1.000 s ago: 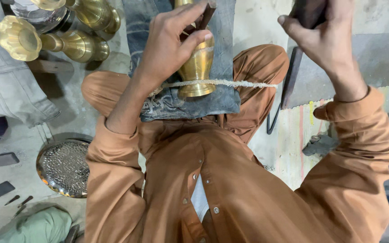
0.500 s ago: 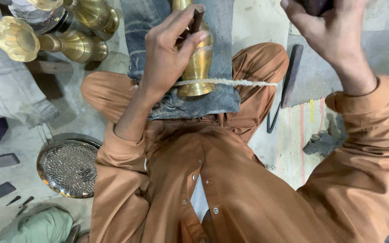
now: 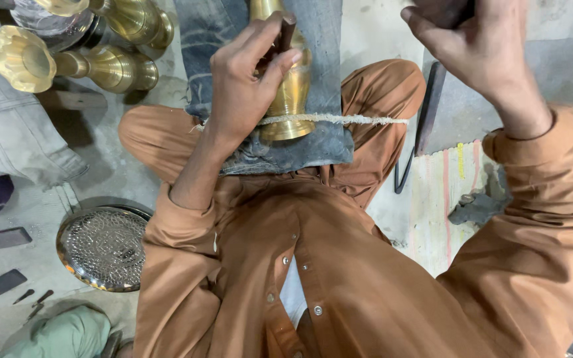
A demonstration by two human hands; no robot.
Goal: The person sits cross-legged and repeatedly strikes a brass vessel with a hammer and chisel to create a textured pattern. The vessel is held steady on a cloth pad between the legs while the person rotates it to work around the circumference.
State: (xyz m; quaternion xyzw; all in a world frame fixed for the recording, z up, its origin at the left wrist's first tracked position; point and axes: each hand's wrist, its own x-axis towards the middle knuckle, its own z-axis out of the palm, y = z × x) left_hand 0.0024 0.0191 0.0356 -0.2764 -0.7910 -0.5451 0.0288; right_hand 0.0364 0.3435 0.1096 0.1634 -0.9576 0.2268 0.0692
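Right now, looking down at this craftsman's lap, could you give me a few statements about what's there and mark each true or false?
1. The left hand holds a dark tool against the brass vase. True.
2. The vase lies on bare floor. False: it lies on denim cloth across the lap.
3. A pale cord crosses the vase's base. True.
4. The right hand rests on the vase. False: it is raised, apart from it.
5. The patterned round tray is on the lap. False: it sits on the floor beside the person.
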